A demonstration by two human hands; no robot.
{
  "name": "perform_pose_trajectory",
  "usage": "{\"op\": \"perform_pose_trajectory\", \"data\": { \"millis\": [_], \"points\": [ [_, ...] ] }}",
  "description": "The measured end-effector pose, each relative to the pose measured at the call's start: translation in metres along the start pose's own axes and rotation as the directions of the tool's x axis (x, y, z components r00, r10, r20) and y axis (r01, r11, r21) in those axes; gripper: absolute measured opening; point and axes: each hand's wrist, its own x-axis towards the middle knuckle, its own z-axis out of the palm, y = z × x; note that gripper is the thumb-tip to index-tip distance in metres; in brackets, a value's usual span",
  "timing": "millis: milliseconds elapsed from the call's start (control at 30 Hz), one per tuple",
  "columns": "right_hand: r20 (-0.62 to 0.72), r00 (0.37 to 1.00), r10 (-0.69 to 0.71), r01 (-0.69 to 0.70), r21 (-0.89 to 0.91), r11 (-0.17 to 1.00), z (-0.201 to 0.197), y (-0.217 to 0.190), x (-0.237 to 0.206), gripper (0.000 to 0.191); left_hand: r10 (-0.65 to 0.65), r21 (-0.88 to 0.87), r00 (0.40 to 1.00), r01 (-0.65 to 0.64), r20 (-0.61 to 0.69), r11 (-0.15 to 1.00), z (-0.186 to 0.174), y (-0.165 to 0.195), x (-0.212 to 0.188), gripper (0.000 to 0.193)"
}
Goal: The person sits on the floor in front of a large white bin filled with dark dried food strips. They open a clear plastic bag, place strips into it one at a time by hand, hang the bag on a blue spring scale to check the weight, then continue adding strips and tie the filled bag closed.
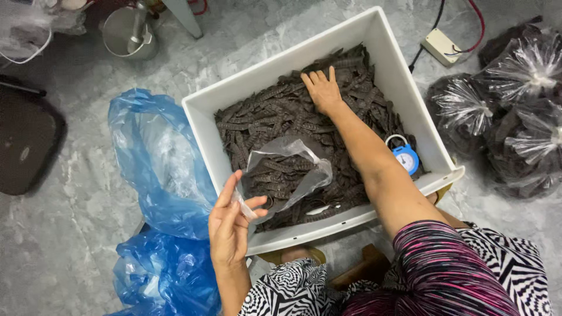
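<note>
Your right arm [374, 169] is bare from wrist to upper arm, where a short sleeve [439, 263] begins, streaked in pink, magenta and black. Your left hand [229, 225] and forearm are bare too, with no ring, watch or glove showing. Over your lap lies a garment [281, 292] in a bold black-and-white swirling print.

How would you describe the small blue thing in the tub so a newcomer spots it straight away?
Find the white tub of dark strips. By its near right corner, beside the right forearm, lies a small blue scale, the only round, bright thing among them.
</note>
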Motion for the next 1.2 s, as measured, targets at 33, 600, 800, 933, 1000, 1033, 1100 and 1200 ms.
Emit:
{"op": "perform_pose_trajectory", "data": {
  "millis": [33,600,800,933,1000,1033,1100,1200],
  "points": [
    [-0.015,1.000,0.013,-0.012,0.075,0.997,0.002,0.001,-0.004,0.073,0.004,-0.002,1.000,-0.004,0.004,1.000,-0.001,0.000,0.000,0.060],
    [0.038,0.850,0.525,-0.359,0.772,0.525,-0.004,0.064,-0.081,0.038,0.006,-0.034,1.000,-0.005,0.023,0.999,0.002,-0.002,-0.008,0.060],
    [0.031,0.863,0.504,-0.465,0.437,0.770,0.018,0.045,-0.044,0.066,0.005,-0.025,1.000,-0.004,0.027,1.000,0.004,-0.003,-0.006,0.059],
    [-0.031,0.889,0.457,-0.390,0.474,0.789,0.019,0.045,-0.035,0.046,0.004,-0.022,1.000,-0.003,0.016,1.000,0.004,-0.001,-0.006,0.059],
    [-0.194,0.860,0.473,-0.266,0.621,0.738,0.012,0.053,-0.038,0.037,0.003,-0.029,1.000,-0.002,0.022,1.000,0.004,0.000,-0.007,0.059],
    [-0.154,0.836,0.526,-0.260,0.734,0.628,0.004,0.057,-0.041,0.036,0.004,-0.032,1.000,-0.003,0.026,0.999,0.004,0.000,-0.008,0.059],
    [-0.042,0.790,0.612,-0.231,0.904,0.359,-0.015,0.068,-0.052,0.034,0.001,-0.030,1.000,-0.001,0.023,1.000,0.003,0.000,-0.009,0.059],
    [-0.083,0.921,0.381,-0.125,0.863,0.490,-0.033,0.076,-0.078,0.037,-0.005,-0.034,1.000,0.006,0.029,0.999,0.004,-0.002,-0.008,0.059]
  ]
}}
